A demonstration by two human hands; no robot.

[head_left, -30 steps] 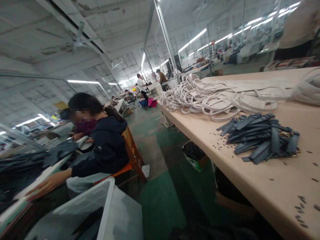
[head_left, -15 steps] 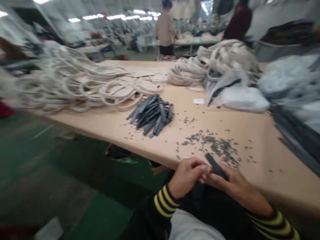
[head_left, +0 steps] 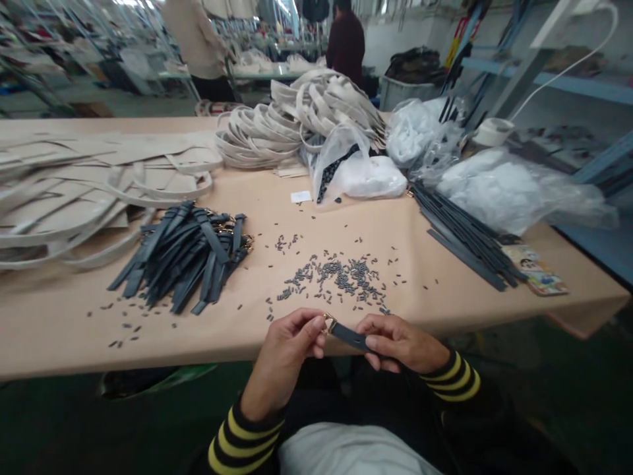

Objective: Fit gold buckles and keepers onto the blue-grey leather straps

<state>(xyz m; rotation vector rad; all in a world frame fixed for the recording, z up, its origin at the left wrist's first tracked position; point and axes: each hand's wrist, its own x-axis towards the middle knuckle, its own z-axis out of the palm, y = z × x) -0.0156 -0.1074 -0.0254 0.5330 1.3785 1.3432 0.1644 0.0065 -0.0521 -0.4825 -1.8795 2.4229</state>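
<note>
Between my hands stretches a short dark grey strap [head_left: 347, 335] with a gold-coloured metal buckle [head_left: 328, 320] at its left end. My left hand [head_left: 289, 346] pinches at the buckle end with thumb and fingers. Farther along, the strap is gripped between the thumb and fingers of my right hand [head_left: 408, 344], which hides its other end. Just beyond my hands, many small dark pieces [head_left: 341, 276] lie scattered on the table [head_left: 420, 307]. A heap of similar dark straps with gold metal fittings [head_left: 185, 260] rests to the left.
Beige straps [head_left: 260, 135] are piled at the back, with more beige strips [head_left: 163, 173] at left. Clear plastic bags [head_left: 341, 171] and a bundle of long dark strips [head_left: 467, 231] lie right. A patterned card-like item [head_left: 537, 270] sits near the right edge. Two people stand beyond.
My view has turned right. The strap has tipped from slanting upward to lying nearly level, and its buckle now shows. My hands have moved apart along it.
</note>
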